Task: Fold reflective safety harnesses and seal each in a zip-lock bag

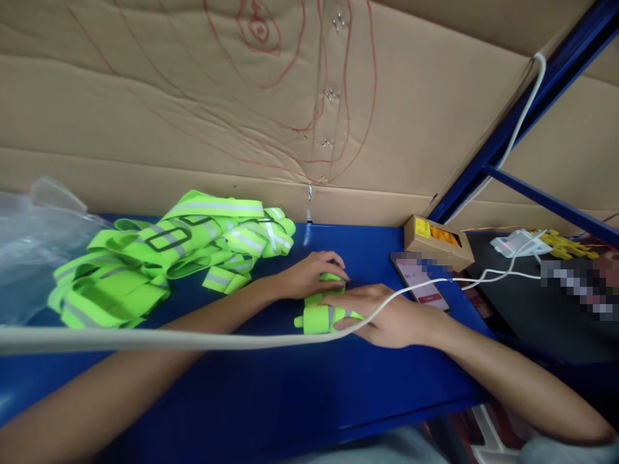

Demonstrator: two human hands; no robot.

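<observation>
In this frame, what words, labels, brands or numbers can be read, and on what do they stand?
None can be read.
Small brown cardboard box: yellow and orange label, print too small.
Smartphone lying on the blue table: screen blurred out.
Cardboard wall: red marker scribbles, a drawing rather than letters.
Neon-green reflective straps: no print visible.
Folded neon-green strap under the left hand and right hand: no print visible.

both hands (314, 276) (387, 316) palm-down, fingers curled, touching

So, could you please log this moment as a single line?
left hand: on folded reflective strap | right hand: pressing it | strap pile: left on blue table
</observation>
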